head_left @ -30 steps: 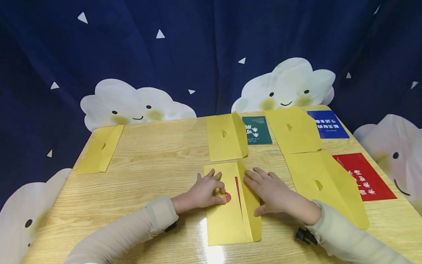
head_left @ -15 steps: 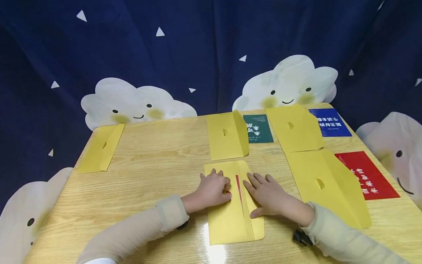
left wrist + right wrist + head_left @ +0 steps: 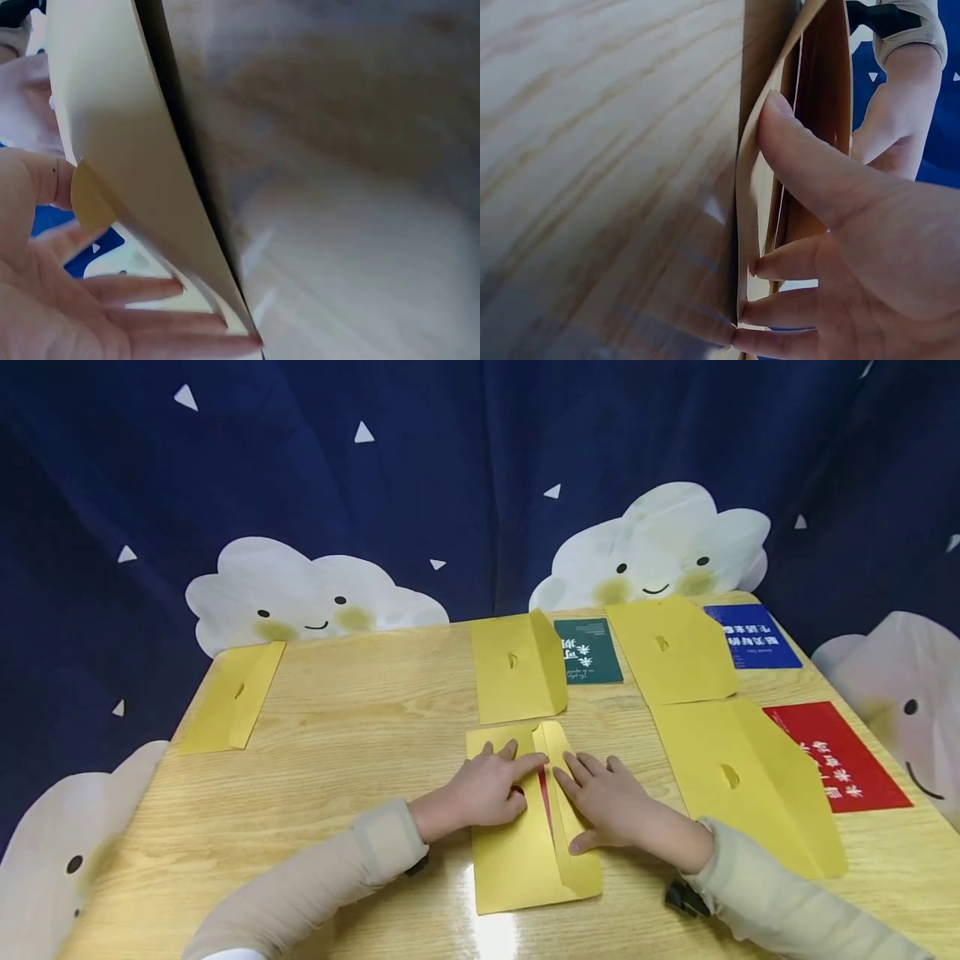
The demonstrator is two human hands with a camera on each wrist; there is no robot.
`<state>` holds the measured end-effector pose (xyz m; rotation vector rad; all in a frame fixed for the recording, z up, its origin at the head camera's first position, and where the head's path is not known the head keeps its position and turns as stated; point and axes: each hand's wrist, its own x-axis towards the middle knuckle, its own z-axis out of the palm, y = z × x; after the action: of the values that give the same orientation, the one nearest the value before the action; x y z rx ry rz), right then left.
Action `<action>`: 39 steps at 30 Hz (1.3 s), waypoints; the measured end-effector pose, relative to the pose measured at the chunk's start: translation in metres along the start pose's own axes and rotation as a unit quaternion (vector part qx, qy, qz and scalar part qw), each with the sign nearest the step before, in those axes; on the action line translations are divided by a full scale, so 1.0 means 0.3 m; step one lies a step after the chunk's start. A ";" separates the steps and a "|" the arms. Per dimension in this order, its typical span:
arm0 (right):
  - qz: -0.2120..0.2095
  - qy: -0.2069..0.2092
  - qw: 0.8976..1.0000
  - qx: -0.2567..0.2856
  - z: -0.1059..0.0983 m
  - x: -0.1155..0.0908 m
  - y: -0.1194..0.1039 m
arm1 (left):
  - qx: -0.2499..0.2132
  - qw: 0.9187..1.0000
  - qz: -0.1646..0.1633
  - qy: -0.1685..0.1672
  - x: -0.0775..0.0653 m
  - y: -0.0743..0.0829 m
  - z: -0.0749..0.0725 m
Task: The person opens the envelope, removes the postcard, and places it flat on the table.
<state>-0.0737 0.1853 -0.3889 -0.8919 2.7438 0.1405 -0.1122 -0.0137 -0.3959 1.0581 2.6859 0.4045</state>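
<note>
In the head view a yellow envelope lies near the table's front, its flap folded out to the right. A strip of red shows along its slit. The left hand lies on the envelope, index finger stretched to the slit's edge. In the left wrist view its thumb touches a raised rounded tab cut in the paper. The right hand rests on the flap with fingers spread. The right wrist view shows its thumb and fingertips against the paper edge.
Yellow envelopes stand behind and to the right, with green, blue and red cards partly under their flaps. Another envelope lies at the table's left edge. A dark blue curtain hangs behind.
The envelope's flap has gone from raised to folded out flat under the right hand. The left hand has shifted right, and its index finger has left the tab and straightened toward the slit.
</note>
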 end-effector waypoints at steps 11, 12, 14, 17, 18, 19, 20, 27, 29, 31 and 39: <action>-0.013 0.022 0.999 0.038 -0.004 0.002 0.003 | -0.042 0.996 0.081 0.021 -0.002 -0.043 -0.030; -0.012 0.025 0.999 0.046 -0.006 0.002 0.003 | -0.049 0.995 0.083 0.023 -0.003 -0.046 -0.035; -0.012 0.029 0.998 0.054 -0.009 0.001 0.004 | -0.060 0.994 0.090 0.027 -0.005 -0.053 -0.041; -0.012 0.030 0.998 0.059 -0.011 0.001 0.004 | -0.077 0.992 0.095 0.029 -0.006 -0.061 -0.046; -0.012 0.028 0.998 0.059 -0.011 0.002 0.004 | -0.083 0.992 0.095 0.029 -0.006 -0.063 -0.047; -0.014 0.024 0.998 0.056 -0.011 0.002 0.003 | -0.089 0.991 0.095 0.030 -0.007 -0.065 -0.047; -0.016 0.021 0.998 0.053 -0.011 0.003 0.003 | -0.093 0.991 0.094 0.030 -0.008 -0.066 -0.048; -0.026 -0.008 0.999 0.028 -0.015 0.012 -0.007 | -0.103 0.991 0.083 0.033 -0.013 -0.066 -0.046; -0.028 -0.008 1.000 0.010 -0.015 0.014 -0.008 | -0.104 0.991 0.080 0.034 -0.013 -0.065 -0.046; -0.030 -0.007 0.999 -0.005 -0.015 0.015 -0.009 | -0.104 0.991 0.076 0.035 -0.015 -0.063 -0.047; -0.037 0.006 0.999 0.021 -0.011 0.000 0.001 | -0.108 0.990 0.075 0.041 -0.021 -0.061 -0.041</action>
<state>-0.0746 0.1852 -0.3856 -0.9843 2.7102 0.0631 -0.1231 -0.0330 -0.3899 1.2046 2.5668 0.7630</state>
